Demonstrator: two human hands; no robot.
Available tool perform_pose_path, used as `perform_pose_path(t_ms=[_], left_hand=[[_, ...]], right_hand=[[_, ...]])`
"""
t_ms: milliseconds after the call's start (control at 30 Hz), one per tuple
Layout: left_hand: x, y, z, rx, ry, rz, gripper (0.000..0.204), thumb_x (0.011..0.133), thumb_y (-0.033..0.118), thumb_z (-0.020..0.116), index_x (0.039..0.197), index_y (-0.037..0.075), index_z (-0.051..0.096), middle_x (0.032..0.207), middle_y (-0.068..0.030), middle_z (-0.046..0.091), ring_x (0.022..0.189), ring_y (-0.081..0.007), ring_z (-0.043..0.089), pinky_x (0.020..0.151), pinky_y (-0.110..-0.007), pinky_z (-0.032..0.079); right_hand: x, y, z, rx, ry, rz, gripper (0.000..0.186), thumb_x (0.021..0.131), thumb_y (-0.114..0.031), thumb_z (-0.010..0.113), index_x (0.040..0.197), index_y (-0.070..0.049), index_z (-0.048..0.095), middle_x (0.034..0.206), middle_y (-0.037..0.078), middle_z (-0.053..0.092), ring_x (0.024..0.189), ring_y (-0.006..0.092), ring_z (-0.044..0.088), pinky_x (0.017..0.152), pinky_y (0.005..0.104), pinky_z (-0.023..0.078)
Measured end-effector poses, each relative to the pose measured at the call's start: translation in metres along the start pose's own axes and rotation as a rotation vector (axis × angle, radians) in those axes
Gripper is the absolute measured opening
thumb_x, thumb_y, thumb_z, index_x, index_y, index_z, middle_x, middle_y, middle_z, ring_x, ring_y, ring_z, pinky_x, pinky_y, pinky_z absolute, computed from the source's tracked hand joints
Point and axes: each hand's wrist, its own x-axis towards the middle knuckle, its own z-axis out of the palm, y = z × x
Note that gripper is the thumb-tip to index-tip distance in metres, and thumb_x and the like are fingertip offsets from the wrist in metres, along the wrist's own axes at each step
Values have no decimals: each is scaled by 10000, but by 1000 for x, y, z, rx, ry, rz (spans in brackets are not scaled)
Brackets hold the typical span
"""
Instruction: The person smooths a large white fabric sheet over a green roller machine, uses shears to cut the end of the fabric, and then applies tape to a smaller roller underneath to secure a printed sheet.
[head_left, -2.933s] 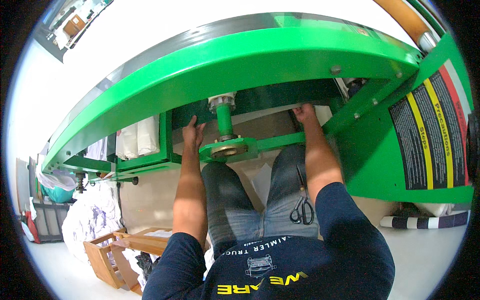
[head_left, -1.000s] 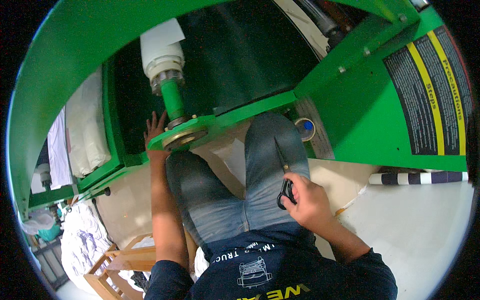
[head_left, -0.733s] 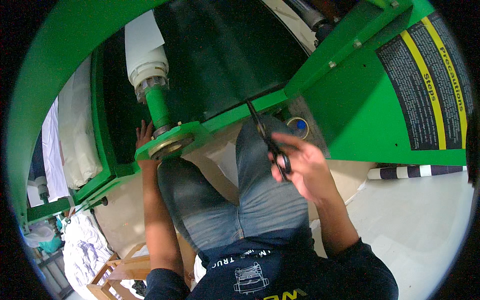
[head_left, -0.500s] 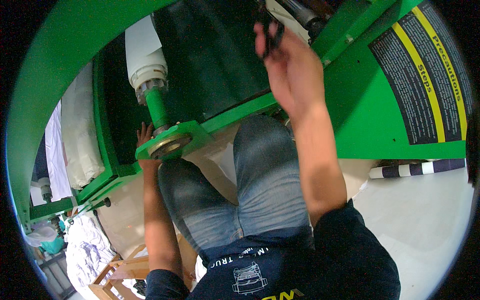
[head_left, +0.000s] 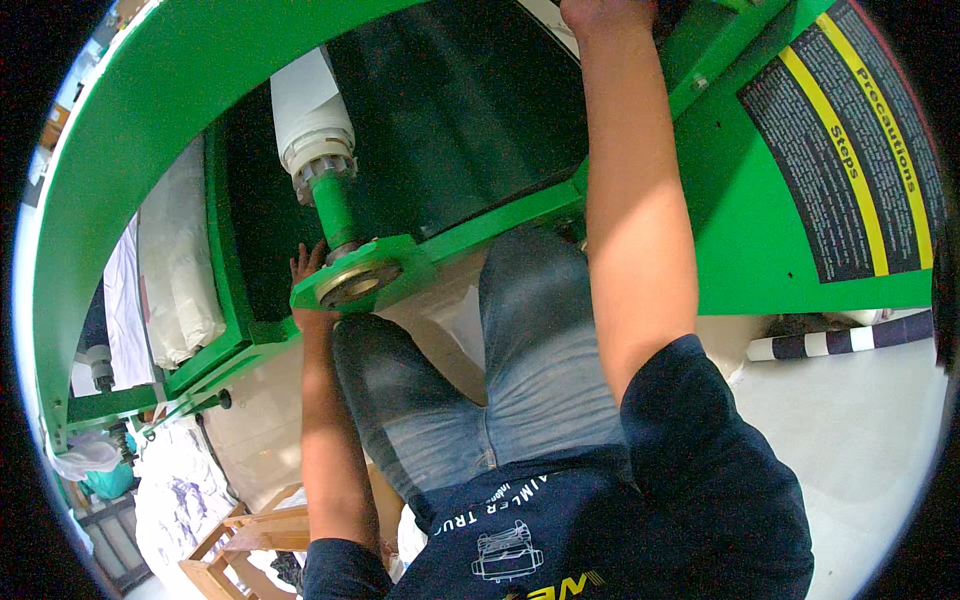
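Observation:
My left hand [head_left: 305, 264] rests with fingers apart against the dark panel [head_left: 420, 120], beside a green shaft [head_left: 330, 208] that ends in a metal ring [head_left: 360, 280] on a green plate. White paper [head_left: 305, 95] wraps the shaft's upper part, above a toothed collar [head_left: 315, 165]. My right hand [head_left: 600, 18] is raised to the top edge, inside the green machine frame [head_left: 135, 100]; its fingertips and whatever they may hold are hidden.
Below are my jeans-covered legs [head_left: 530, 340]. A labelled green side panel [head_left: 735, 285] stands at right, above a black-and-white striped roll [head_left: 830, 340]. At lower left are a wooden stool [head_left: 265, 530] and heaped white fabric [head_left: 170, 480]; white rolls [head_left: 180, 250] sit at left.
My right hand picked up black scissors from my thigh and carried them up and away into the machine, where they are now hidden. My left hand stayed by the shaft.

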Motion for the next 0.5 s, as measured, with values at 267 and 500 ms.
perform_pose_path(t_ms=[267,500], left_hand=[[8,-3,8,258,-42,18,541,754,277,840,1285,192,789,1673,-55,538,1643,-395,350,1352,-634,247],[4,0,3,42,-88,-130,594,756,389,870,1310,193,778,1671,-63,531,1631,-421,353,1353,-623,256]], right_hand=[[1,-4,1,33,41,-9,428,1132,-185,610,1517,-35,498,1439,105,602,1278,252,620,1090,411,529],[-4,-3,3,74,61,-1,426,1131,-168,607,1520,-34,496,1428,100,605,1263,251,622,1084,410,528]])
